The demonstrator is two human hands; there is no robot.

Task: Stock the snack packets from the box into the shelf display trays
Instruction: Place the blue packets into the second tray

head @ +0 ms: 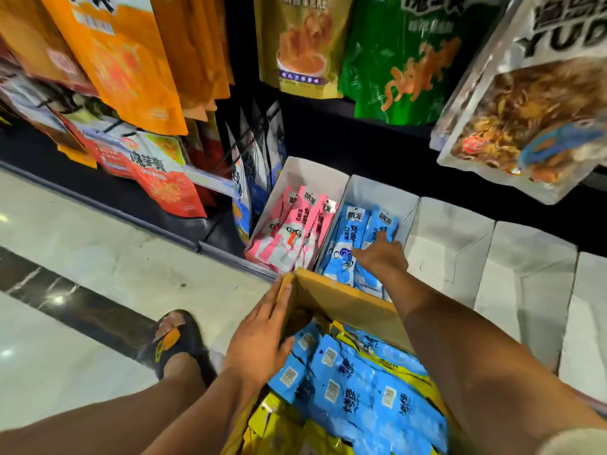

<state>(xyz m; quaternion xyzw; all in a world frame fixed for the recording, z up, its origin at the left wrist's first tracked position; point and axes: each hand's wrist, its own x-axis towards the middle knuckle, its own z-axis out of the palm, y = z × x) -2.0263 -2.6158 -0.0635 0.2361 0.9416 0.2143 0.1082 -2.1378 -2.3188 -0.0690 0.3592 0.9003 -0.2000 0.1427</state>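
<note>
Black open-toed sandal (182,338) with orange-yellow strap patch — pale cream sleeve hem (579,442) on the right arm

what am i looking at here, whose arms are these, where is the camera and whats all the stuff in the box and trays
There is no machine here: these are a person's two bare arms. The single picture comes from a camera worn on their head, looking forward and down at a shop shelf.

The left hand lies with straight fingers against the wall of a cardboard box, steadying it. The box holds blue packets and yellow packets.

The right hand reaches into a white display tray and touches the blue packets already lying in it; it grips nothing. The tray to its left holds pink packets, and more white trays stand to its right. Large snack bags hang above. The person's sandalled foot stands on the floor.
</note>
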